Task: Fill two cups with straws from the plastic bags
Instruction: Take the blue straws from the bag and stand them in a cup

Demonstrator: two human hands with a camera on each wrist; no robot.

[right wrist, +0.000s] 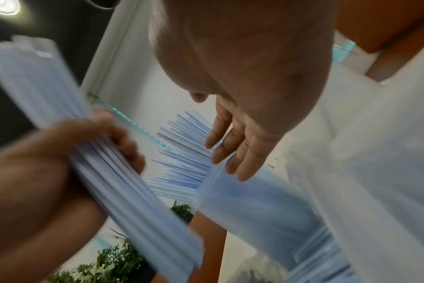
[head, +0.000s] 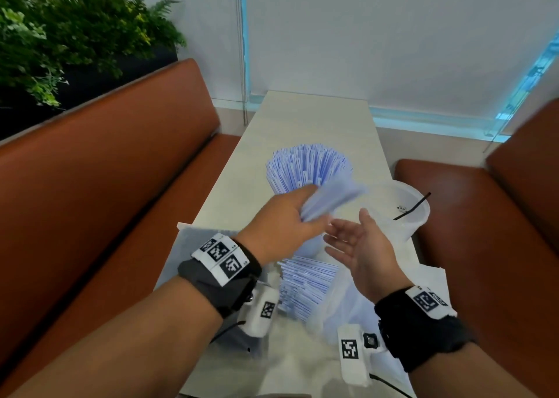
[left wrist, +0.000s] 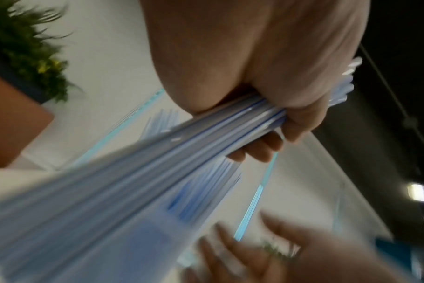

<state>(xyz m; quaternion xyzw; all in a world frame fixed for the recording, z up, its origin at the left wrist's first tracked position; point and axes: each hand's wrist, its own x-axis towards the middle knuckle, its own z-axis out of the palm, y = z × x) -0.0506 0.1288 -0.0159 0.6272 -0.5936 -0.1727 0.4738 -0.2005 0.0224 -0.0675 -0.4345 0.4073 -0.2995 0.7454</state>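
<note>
My left hand (head: 305,213) grips a blurred bundle of blue-and-white wrapped straws (head: 332,199) above the table; the left wrist view shows the fingers (left wrist: 266,145) curled round the bundle (left wrist: 157,162). Just right of it my right hand (head: 348,240) is held palm-up, holding nothing, its fingers (right wrist: 230,149) straight. Behind the hands one cup (head: 308,248) is packed with fanned-out straws (head: 308,165). A clear cup (head: 423,198) at the right holds one black straw (head: 413,206). A plastic bag (head: 335,307) with more straws (head: 308,285) lies below the hands.
The narrow pale table (head: 302,119) runs between two orange benches (head: 106,171) (head: 484,231). A flat plastic bag (head: 193,240) lies at the table's left near edge. Plants (head: 60,35) stand behind the left bench, and a window blind (head: 393,35) hangs beyond the table.
</note>
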